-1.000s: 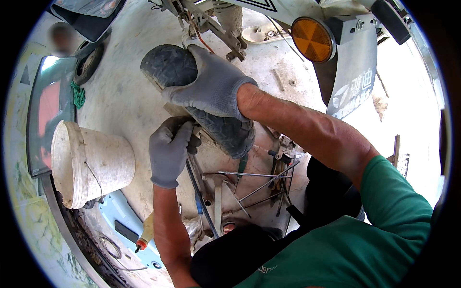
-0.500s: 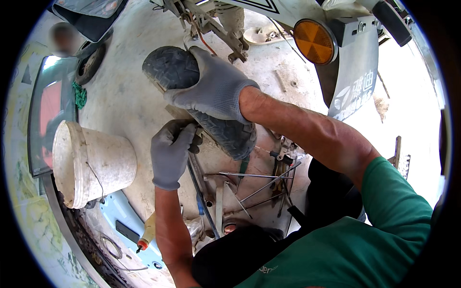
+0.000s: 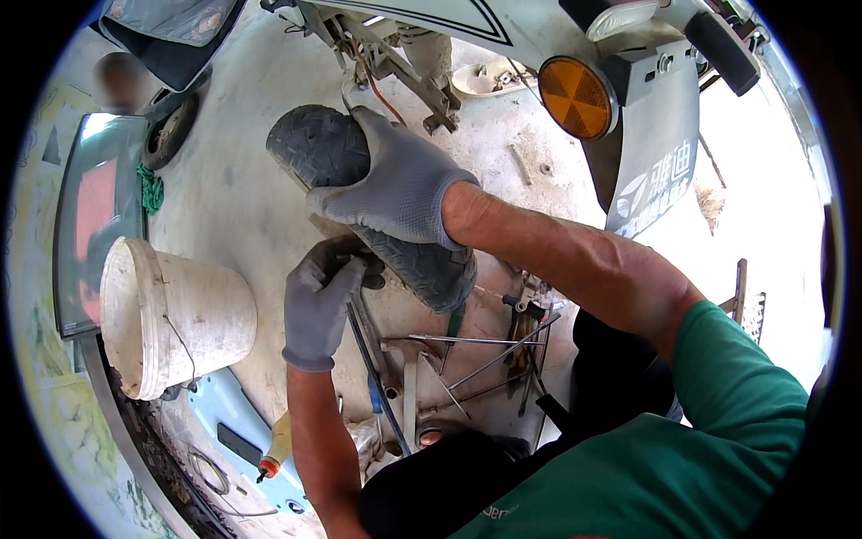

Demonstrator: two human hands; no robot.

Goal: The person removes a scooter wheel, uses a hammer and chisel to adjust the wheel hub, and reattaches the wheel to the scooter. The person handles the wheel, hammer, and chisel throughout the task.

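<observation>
A black knobbly tyre [image 3: 422,269] on a wheel lies tilted in front of me. My gloved right hand [image 3: 391,175] grips it across the top, thumb and fingers around the tread. Below and left of it, my gloved left hand [image 3: 323,296] has its fingers curled at the underside of the wheel, next to a metal piece, closed on something too hidden to name. Beneath the tyre, several long metal rods [image 3: 462,340], a green-handled tool [image 3: 454,328] and other tools lie on the pale floor [image 3: 215,198].
A white bucket [image 3: 193,310] stands left beside a glass panel [image 3: 101,216] and a blue plastic panel [image 3: 215,400]. A scooter body with metal frame [image 3: 413,94], orange reflector [image 3: 577,97] and mudguard [image 3: 655,144] hangs above. A loose tyre [image 3: 171,130] and a person's head [image 3: 121,81] are at back left.
The surroundings sit a little lower in the picture, so my view has shifted slightly. Both hands keep about the same places on and beside the tyre.
</observation>
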